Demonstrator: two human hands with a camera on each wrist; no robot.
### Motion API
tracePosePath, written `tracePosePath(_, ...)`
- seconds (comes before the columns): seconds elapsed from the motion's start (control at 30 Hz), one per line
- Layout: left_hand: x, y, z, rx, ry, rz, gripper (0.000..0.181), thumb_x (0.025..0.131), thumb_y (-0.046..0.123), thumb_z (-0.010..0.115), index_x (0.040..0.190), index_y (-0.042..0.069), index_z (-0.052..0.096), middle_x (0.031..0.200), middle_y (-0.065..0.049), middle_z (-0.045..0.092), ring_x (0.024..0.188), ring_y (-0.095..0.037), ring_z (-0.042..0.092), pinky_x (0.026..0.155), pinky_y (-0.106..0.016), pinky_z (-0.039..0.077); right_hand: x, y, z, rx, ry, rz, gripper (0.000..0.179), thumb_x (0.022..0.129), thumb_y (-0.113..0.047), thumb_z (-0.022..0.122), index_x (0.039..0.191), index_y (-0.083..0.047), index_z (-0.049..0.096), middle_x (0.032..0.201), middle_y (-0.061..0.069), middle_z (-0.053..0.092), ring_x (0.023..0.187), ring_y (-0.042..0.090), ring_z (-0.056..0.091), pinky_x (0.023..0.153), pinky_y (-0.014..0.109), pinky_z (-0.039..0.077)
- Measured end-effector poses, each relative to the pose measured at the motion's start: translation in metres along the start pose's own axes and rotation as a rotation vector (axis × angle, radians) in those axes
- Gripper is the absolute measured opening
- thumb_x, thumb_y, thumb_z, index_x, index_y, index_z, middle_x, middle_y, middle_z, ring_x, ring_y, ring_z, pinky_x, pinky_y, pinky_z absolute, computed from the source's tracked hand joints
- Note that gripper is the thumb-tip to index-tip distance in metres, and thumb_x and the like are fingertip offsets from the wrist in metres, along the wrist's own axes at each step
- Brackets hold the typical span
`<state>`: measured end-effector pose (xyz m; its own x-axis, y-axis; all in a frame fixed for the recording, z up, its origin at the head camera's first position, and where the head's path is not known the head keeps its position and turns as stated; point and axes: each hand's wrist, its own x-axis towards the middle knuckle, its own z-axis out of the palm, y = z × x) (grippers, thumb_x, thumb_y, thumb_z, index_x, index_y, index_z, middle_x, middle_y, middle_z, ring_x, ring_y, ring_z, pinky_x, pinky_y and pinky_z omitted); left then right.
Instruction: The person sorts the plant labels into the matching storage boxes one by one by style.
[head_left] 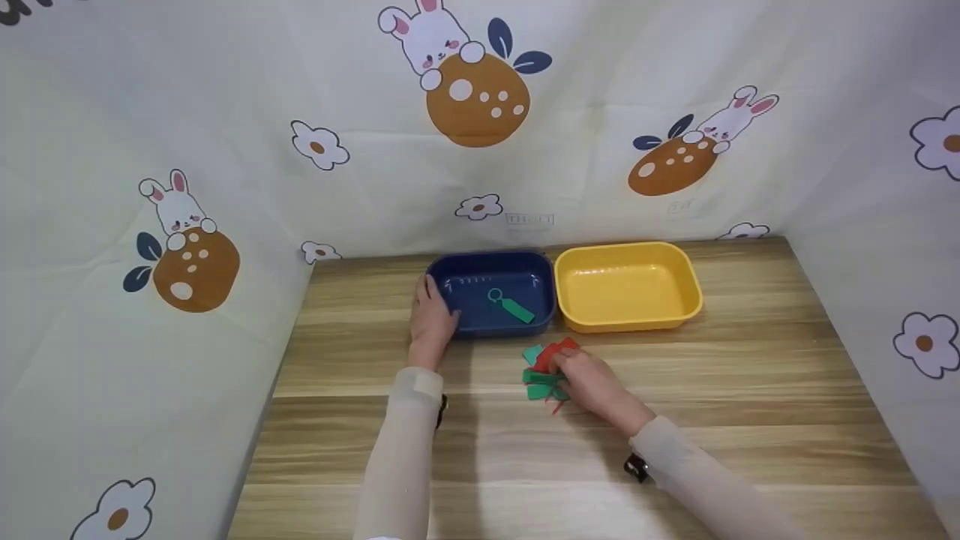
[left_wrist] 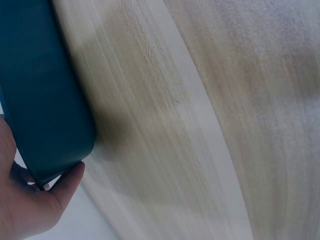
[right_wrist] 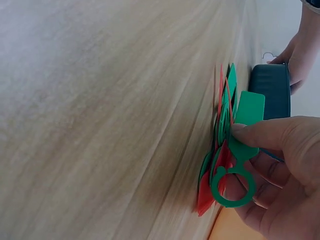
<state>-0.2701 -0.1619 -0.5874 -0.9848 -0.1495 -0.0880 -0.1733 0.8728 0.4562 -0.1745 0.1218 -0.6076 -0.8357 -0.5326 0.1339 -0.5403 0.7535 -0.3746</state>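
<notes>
In the head view my left hand [head_left: 433,319] grips the left end of a blue plastic tray [head_left: 469,301], with the thumb at its near side. The left wrist view shows the thumb and fingers around the tray's corner. One green ring-ended tag [head_left: 517,310] lies inside the tray. My right hand [head_left: 594,382] is over a small pile of flat red tags [head_left: 551,355] and green tags [head_left: 538,392] on the table. Up close in the right wrist view, its thumb and fingers pinch a green tag [right_wrist: 251,106] with an open ring at one end, right against the pile.
A yellow tray [head_left: 630,289] stands to the right of the blue one, their ends side by side. Both are at the back of the wood-grain table [head_left: 540,480], near a cloth backdrop [head_left: 585,150] printed with rabbits and flowers. Cloth also hangs at both sides.
</notes>
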Motion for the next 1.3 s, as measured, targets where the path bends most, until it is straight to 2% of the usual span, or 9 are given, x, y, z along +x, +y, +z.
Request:
tracePosePath(0.23,0.002,0.000,0.001,0.012,-0.014,-0.009,0.089,0.095,0.023,0.067,0.159,-0.001,0.009,0.166,-0.021,0.010,0.149,-0.042,0.026,0.118,-0.048,0.035,0.001,-0.003,-0.007,0.030,-0.019,0.043,0.015,0.079,0.002,0.074,0.088,-0.008,0.069,0.088,0.006,0.070,0.081,0.025,0.066,0.071,0.041,0.056)
tracePosePath(0.4,0.003,-0.001,0.002,0.035,-0.017,-0.009,0.090,0.095,0.024,0.067,0.159,-0.001,0.009,0.166,-0.021,0.011,0.149,-0.042,0.027,0.118,-0.047,0.034,0.001,-0.004,-0.012,0.081,-0.025,0.116,0.013,0.081,0.001,0.073,0.089,-0.009,0.071,0.088,0.004,0.072,0.080,0.022,0.066,0.071,0.042,0.056)
tracePosePath(0.6,0.002,0.000,0.002,0.020,-0.022,-0.015,0.091,0.095,0.024,0.067,0.159,-0.001,0.008,0.166,-0.021,0.009,0.149,-0.042,0.026,0.119,-0.047,0.033,0.004,-0.005,-0.019,0.128,-0.033,0.188,0.014,0.084,0.000,0.072,0.095,-0.009,0.074,0.094,0.006,0.074,0.084,0.023,0.069,0.075,0.042,0.057)
tracePosePath(0.87,0.001,0.000,0.002,0.019,0.004,-0.007,0.091,0.094,0.024,0.069,0.159,-0.002,0.011,0.165,-0.022,0.015,0.148,-0.042,0.029,0.117,-0.048,0.036,0.006,-0.006,-0.029,0.153,0.005,0.181,0.011,0.085,-0.004,0.075,0.092,-0.011,0.073,0.092,0.004,0.073,0.084,0.020,0.068,0.075,0.040,0.058)
tracePosePath(1.3,0.002,0.000,0.001,0.007,-0.009,-0.015,0.091,0.095,0.024,0.068,0.159,-0.001,0.009,0.165,-0.021,0.013,0.147,-0.043,0.030,0.118,-0.048,0.035,0.008,-0.009,-0.038,0.186,-0.027,0.242,0.018,0.087,-0.004,0.072,0.104,-0.007,0.074,0.097,0.009,0.076,0.089,0.023,0.072,0.079,0.042,0.059)
